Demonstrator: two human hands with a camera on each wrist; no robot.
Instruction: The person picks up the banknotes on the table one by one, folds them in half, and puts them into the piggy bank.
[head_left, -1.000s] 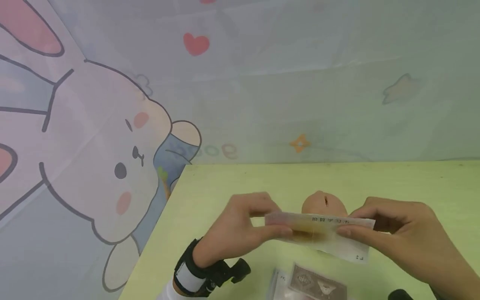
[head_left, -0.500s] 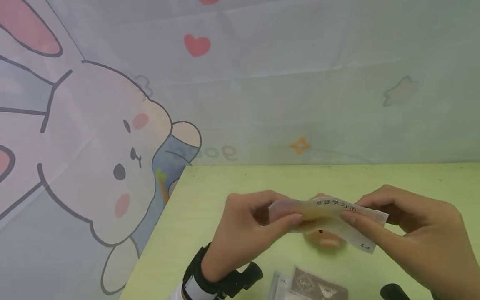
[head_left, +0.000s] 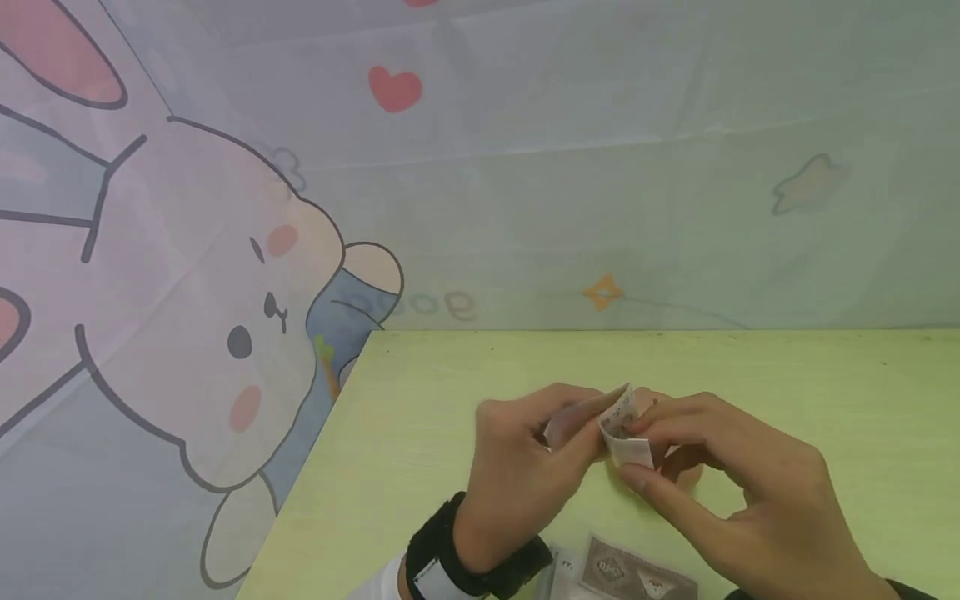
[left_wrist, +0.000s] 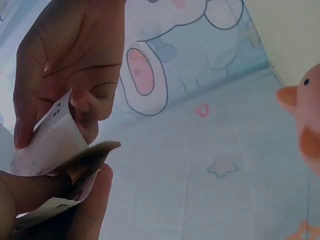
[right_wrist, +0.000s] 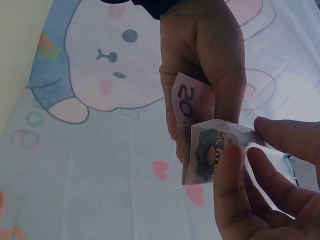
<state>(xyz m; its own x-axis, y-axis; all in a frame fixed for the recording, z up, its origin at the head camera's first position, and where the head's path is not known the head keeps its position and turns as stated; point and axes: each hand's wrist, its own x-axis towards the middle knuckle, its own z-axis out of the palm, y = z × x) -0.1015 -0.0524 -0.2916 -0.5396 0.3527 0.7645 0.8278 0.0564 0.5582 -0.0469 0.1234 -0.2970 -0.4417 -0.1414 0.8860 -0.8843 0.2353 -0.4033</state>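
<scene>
Pinkish printed banknote, yellow-green table

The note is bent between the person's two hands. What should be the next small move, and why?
Probably the right hand should press its end of the note onto the part that the left hand pinches, because the bend stands open, not flat.
</scene>
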